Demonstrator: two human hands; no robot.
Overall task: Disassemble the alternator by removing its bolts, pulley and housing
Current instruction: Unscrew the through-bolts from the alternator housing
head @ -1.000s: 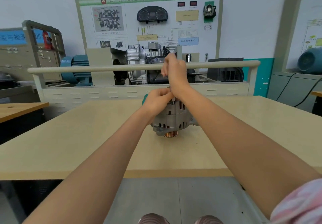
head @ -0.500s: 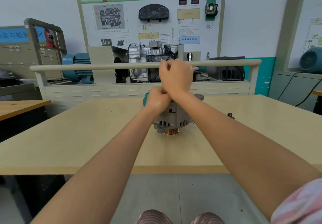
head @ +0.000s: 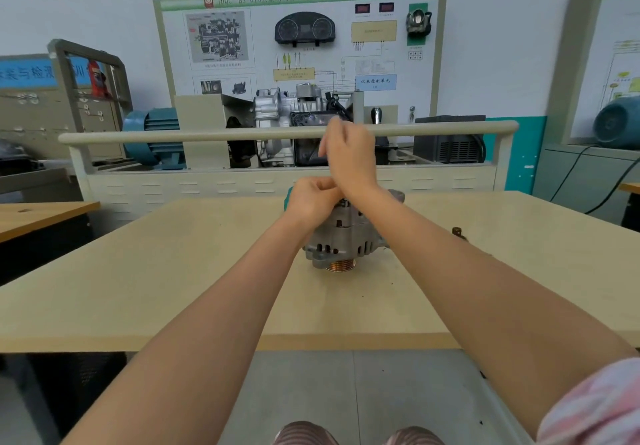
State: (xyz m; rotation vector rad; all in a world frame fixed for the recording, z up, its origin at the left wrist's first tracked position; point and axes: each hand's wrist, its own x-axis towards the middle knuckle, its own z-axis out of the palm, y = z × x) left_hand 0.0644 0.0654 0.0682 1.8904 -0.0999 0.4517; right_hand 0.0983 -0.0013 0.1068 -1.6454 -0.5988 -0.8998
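- One grey cast-metal alternator [head: 341, 237] with slotted vents is standing on the pale wooden worktop [head: 173, 271], resting on its single copper-coloured grooved pulley [head: 341, 266], which is facing down against the surface.
- The alternator is sitting near the middle of the worktop, well back from the near edge, with bare surface lying open on its left, right and front.
- Two bare hands are working over it. The left hand [head: 311, 199] is curling its fingers on the top of the housing, touching it; what it is pinching there is too small to tell.
- The right hand [head: 349, 157] is hovering just above the left, wrist bent over the alternator's top, fingers loosely curled; whether it is holding anything I cannot tell, as it is blurred.
- One small dark loose part [head: 459, 231] is lying on the worktop to the right of the alternator, partly hidden by the right forearm.
- A teal object [head: 288, 199] is peeking out behind the left hand.
- Beyond the far edge, a beige metal training stand with a rounded rail [head: 207, 136] is closing off the back of the worktop.
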